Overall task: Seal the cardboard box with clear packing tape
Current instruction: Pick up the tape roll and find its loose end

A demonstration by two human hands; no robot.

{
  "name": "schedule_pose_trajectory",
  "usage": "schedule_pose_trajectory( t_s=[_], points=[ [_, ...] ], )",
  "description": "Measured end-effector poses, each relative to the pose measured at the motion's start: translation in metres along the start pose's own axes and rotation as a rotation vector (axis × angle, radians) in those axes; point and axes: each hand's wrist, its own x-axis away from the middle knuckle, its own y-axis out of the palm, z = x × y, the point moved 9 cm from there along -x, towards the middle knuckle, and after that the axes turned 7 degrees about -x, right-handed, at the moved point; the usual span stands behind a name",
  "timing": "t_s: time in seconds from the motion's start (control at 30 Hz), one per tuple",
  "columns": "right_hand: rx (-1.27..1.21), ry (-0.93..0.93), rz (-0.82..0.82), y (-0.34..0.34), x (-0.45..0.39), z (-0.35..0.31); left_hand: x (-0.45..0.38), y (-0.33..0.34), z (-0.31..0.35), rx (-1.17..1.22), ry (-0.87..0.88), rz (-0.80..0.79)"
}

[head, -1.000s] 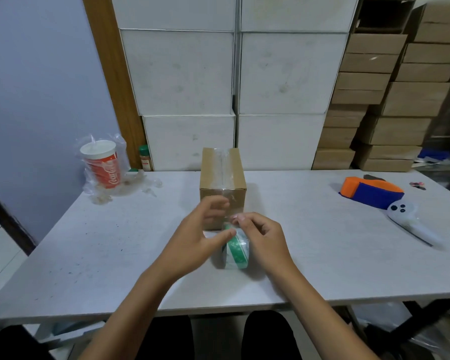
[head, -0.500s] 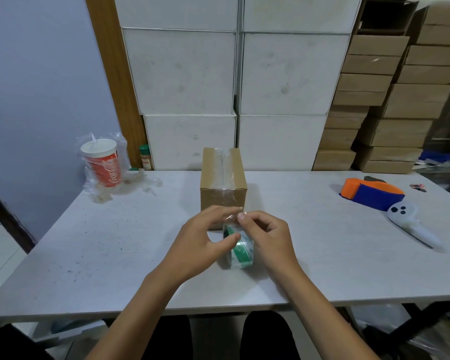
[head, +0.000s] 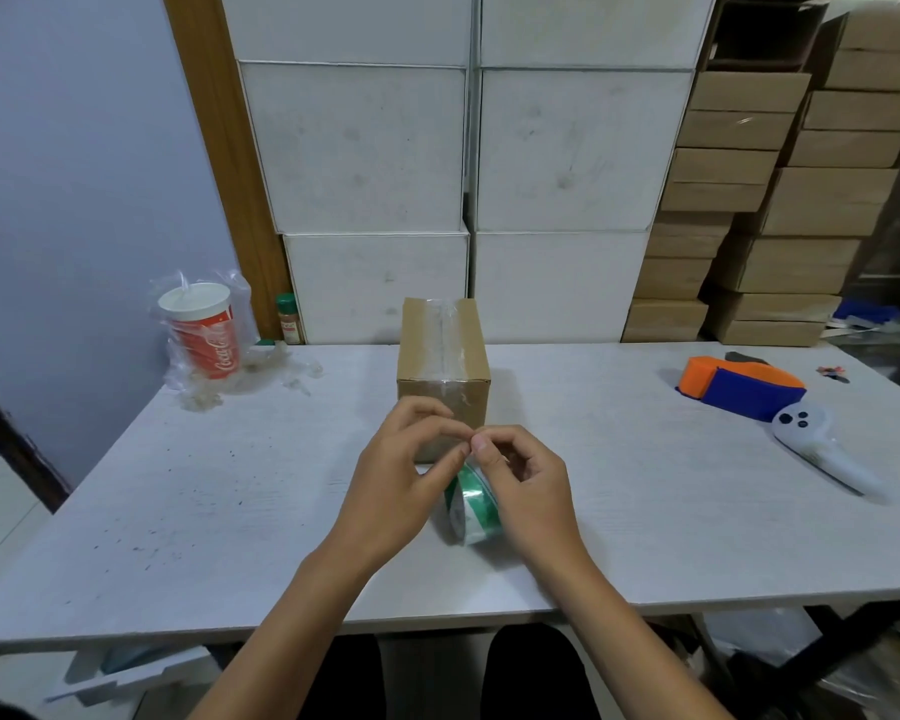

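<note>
Together, both hands [head: 468,491] pinch the tape roll [head: 473,511] before the box [head: 442,366].

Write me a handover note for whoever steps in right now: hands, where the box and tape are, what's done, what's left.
Left hand: on the tape roll, fingertips pinched at its top.
Right hand: on the roll's other side, thumb and forefinger pinching at the same spot, apparently the tape's free end.
Tape roll: on edge on the table, just in front of the cardboard box.
Done: box is closed, with a clear strip along the top seam and down the near face.
Left: free the tape end; whether more strips are needed cannot be told.
</note>
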Motion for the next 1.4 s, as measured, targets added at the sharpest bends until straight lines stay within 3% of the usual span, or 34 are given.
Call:
schedule_pose_trajectory(
  t_s=[0.27,0.83,1.2,1.4],
  points=[
    [-0.072,0.006,-0.006,0.003,0.003,0.001,0.001,-0.001,-0.001,-0.001,0.002,0.004],
    [0.088,-0.007,-0.045,0.015,0.005,-0.001,0.004,-0.006,-0.007,0.119,-0.119,0.007],
    [0.034,-0.001,-0.026,0.018,0.005,-0.003,0.006,-0.009,-0.016,0.175,-0.19,0.034],
    [0.06,0.012,-0.029,0.019,0.005,-0.002,0.007,-0.011,-0.012,0.13,-0.145,0.034]
  ],
)
